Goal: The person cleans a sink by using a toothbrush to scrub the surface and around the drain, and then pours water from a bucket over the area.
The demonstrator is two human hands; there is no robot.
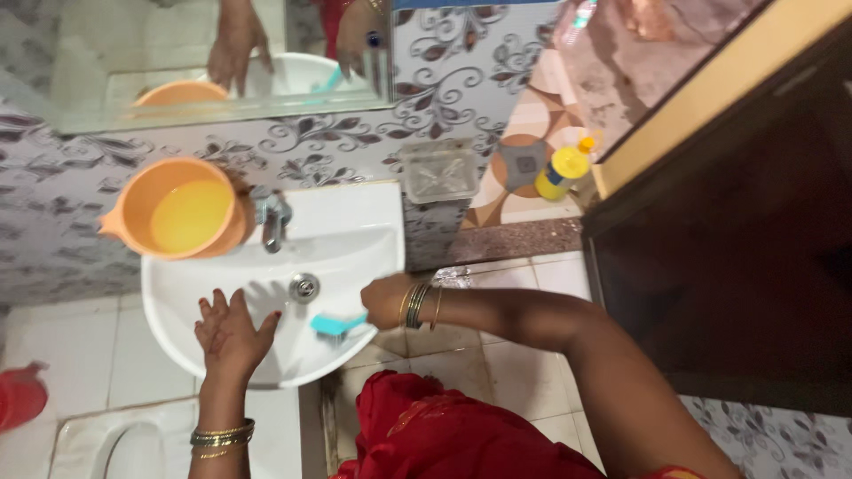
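A white washbasin (355,231) is fixed to a patterned wall, with a metal tap (273,220) and a drain (303,286). My left hand (232,334) lies flat, fingers spread, on the basin's near rim. My right hand (383,302) is closed on the handle of a blue scrub brush (334,326), whose head rests inside the bowl. An orange jug (182,211) holding water sits on the basin's left corner beside the tap. Both wrists wear bangles.
A mirror (133,53) above reflects both hands and the jug. A clear soap holder (438,171) hangs on the wall. A yellow bottle (562,171) stands on the floor by a dark door (737,248). A red object (19,396) sits far left.
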